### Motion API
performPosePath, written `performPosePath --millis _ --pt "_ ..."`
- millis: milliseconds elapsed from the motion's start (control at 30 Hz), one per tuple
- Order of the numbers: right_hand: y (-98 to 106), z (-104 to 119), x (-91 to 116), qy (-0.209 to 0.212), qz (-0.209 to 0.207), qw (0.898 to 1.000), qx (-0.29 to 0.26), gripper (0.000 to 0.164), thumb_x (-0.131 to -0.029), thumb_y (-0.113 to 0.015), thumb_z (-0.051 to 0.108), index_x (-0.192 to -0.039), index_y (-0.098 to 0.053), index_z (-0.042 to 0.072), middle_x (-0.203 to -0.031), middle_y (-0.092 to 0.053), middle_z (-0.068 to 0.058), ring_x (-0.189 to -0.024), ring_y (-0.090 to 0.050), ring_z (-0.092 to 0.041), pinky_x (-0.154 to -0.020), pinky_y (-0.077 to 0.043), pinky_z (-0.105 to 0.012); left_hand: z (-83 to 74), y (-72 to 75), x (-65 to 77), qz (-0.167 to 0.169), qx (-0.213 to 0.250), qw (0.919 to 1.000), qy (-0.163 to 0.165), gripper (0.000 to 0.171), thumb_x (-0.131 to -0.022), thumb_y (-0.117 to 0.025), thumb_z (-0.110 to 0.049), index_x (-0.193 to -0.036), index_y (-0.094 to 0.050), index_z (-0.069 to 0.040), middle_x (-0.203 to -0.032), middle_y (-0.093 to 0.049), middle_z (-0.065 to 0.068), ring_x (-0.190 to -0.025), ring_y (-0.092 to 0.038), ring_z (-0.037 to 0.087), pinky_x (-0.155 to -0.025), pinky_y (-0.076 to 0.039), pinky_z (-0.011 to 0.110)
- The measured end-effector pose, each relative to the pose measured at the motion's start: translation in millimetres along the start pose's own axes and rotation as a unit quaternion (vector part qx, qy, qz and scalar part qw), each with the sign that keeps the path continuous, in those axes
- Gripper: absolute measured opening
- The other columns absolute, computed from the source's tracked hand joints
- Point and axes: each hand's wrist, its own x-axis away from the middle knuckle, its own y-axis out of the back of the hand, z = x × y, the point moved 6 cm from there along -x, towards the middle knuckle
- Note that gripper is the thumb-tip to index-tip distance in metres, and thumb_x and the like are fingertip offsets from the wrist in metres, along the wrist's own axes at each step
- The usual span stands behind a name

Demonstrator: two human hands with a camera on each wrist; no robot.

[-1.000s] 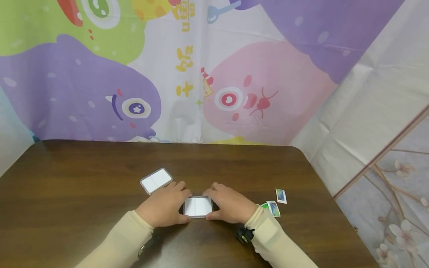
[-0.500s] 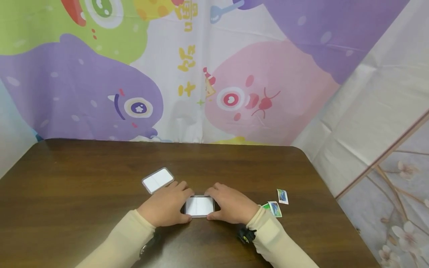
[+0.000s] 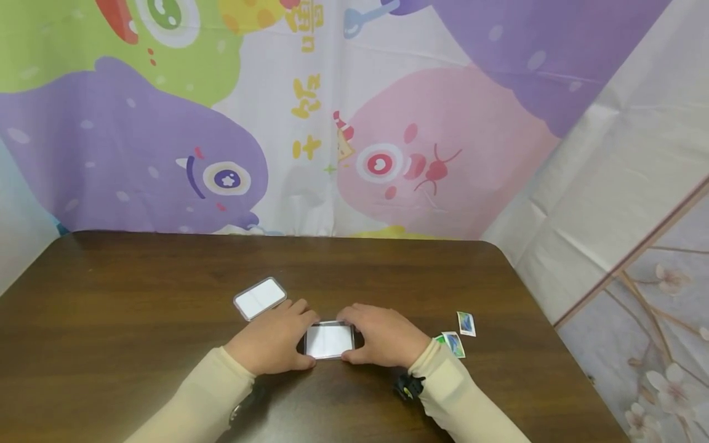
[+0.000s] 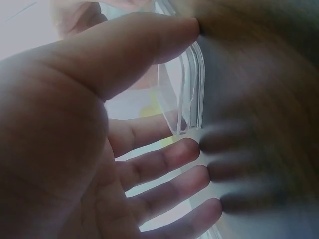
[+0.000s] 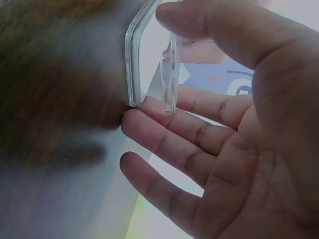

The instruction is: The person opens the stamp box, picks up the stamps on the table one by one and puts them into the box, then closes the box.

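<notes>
Between my hands on the table lies a clear plastic box point(image 3: 330, 340), flat and rectangular, with a white inside. My left hand point(image 3: 271, 341) holds its left end, thumb at the near edge and forefinger at the far one; the other fingertips reach down by the tabletop. At the right end, my right hand point(image 3: 388, 335) pinches the transparent lid point(image 5: 172, 84) between thumb and fingers. A gap separates that lid from the base point(image 5: 132, 64), so it stands tilted up. The left wrist view also shows the box's clear layered walls point(image 4: 194, 89) beside my thumb.
A second flat clear box point(image 3: 259, 299) with a white inside lies slantwise just beyond my left hand. Small stamp-like pictures point(image 3: 466, 324) lie to the right, some partly behind my right wrist. A printed cloth point(image 3: 299, 203) hangs behind the brown table point(image 3: 166, 264).
The far edge of the box's lid appears slightly higher than before, and my right hand has shifted a little with it. My left hand stays in place.
</notes>
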Motion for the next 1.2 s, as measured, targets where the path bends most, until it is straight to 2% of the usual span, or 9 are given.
performPosePath --millis 300,600,867,1200 --pt "4 -4 2 0.003 -0.010 1.000 -0.011 0.055 -0.087 -0.082 0.038 -0.135 -0.063 0.018 -0.121 -0.069 0.004 -0.091 -0.062 -0.006 -0.079 -0.054 -0.028 1.1 1.2 0.6 0.002 0.014 0.9999 0.007 0.065 -0.071 -0.091 -0.040 -0.120 -0.067 -0.003 -0.100 -0.059 0.003 -0.087 -0.055 0.019 -0.079 -0.051 0.039" --pt "22 -12 10 -0.015 -0.035 0.999 -0.006 0.053 -0.088 -0.081 0.034 -0.134 -0.062 0.016 -0.119 -0.069 0.004 -0.096 -0.064 -0.008 -0.082 -0.056 -0.032 2.1 1.4 -2.7 0.004 0.021 0.9997 0.010 0.067 -0.071 -0.092 -0.038 -0.118 -0.063 -0.001 -0.102 -0.061 0.005 -0.093 -0.059 0.023 -0.087 -0.053 0.043" --pt "33 -17 14 -0.027 -0.059 0.998 -0.004 0.055 -0.087 -0.082 0.037 -0.133 -0.063 0.016 -0.117 -0.068 0.004 -0.096 -0.064 -0.010 -0.082 -0.056 -0.033 2.8 2.9 -1.2 0.003 0.019 0.9998 0.002 0.051 -0.071 -0.093 -0.039 -0.103 -0.068 -0.007 -0.093 -0.055 -0.001 -0.085 -0.055 0.018 -0.080 -0.051 0.040" --pt "36 -27 16 -0.038 -0.082 0.996 0.006 0.059 -0.087 -0.083 0.036 -0.136 -0.061 0.014 -0.124 -0.067 0.002 -0.103 -0.065 -0.012 -0.090 -0.056 -0.036 3.5 -0.7 -0.6 0.012 0.009 0.9998 0.016 0.052 -0.073 -0.091 -0.042 -0.103 -0.068 -0.006 -0.093 -0.054 0.000 -0.083 -0.054 0.019 -0.077 -0.052 0.040"
